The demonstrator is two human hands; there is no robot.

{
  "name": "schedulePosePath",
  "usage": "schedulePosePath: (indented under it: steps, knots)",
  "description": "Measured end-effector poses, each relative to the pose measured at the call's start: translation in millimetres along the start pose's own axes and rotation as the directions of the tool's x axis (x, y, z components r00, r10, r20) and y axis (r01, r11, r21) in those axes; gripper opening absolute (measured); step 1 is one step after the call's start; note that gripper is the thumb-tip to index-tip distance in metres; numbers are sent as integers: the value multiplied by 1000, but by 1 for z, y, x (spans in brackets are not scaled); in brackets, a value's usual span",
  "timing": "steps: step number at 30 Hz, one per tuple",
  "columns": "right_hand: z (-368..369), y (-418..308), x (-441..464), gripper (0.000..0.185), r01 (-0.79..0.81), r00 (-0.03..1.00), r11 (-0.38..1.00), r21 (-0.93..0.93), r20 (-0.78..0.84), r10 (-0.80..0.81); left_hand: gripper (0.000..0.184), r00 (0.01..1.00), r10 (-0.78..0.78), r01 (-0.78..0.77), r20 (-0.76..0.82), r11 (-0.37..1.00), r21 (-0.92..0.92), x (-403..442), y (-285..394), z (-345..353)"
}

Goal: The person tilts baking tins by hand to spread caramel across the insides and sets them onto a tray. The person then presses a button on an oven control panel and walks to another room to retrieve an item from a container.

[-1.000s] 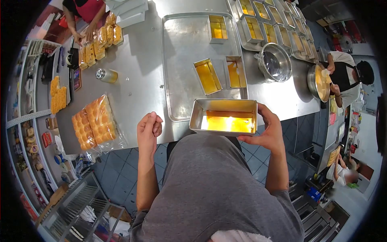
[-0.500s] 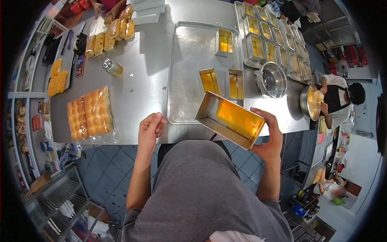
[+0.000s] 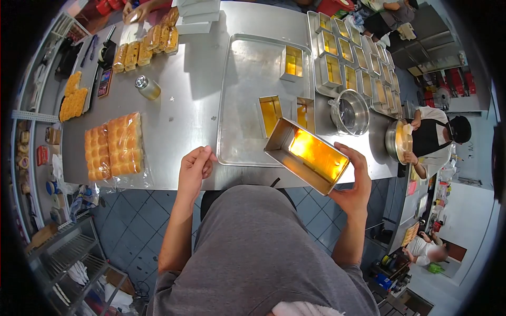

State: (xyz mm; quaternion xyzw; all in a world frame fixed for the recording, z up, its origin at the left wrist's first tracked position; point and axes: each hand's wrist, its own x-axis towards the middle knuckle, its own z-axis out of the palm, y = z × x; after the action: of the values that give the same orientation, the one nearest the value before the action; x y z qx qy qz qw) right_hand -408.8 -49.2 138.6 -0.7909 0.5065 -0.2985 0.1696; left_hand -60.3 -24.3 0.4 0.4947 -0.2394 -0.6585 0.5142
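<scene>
A metal loaf tin with a shiny yellow base inside is tilted in my right hand, thumb and fingers around its right end. My left hand is closed at the table's front edge, fingers curled against the thumb; whatever it may hold is too small to name. Behind the held tin lies a large metal tray. On it stand three more tins: one at the back, one at an angle and one partly hidden by the held tin.
Right of the tray are a metal bowl and rows of tins. Bagged bread, a shaker and wrapped loaves stand left. A co-worker holds a mixing bowl; other people are farther off.
The tin in my right hand has turned, its left end now higher and its right end lower. My left hand stays closed. The view has shifted somewhat.
</scene>
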Motion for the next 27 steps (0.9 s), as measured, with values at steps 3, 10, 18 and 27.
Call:
schedulePosePath:
  steps: [3,10,18,27]
  knots:
    - [1,2,0,84,29,997,1000,12,-67,-28,34,1000,9,-9,-10,1000,1,0,3,2]
    - [-3,12,-2,77,144,955,980,-136,-242,-174,34,1000,20,-21,-2,1000,-20,0,6,0]
    - [3,33,-16,47,269,820,963,18,-529,-219,34,999,39,-40,-38,999,-20,0,-1,-6]
    - [1,26,-16,46,209,859,974,-90,-459,-227,34,998,26,-28,-49,999,-35,-4,-4,-6]
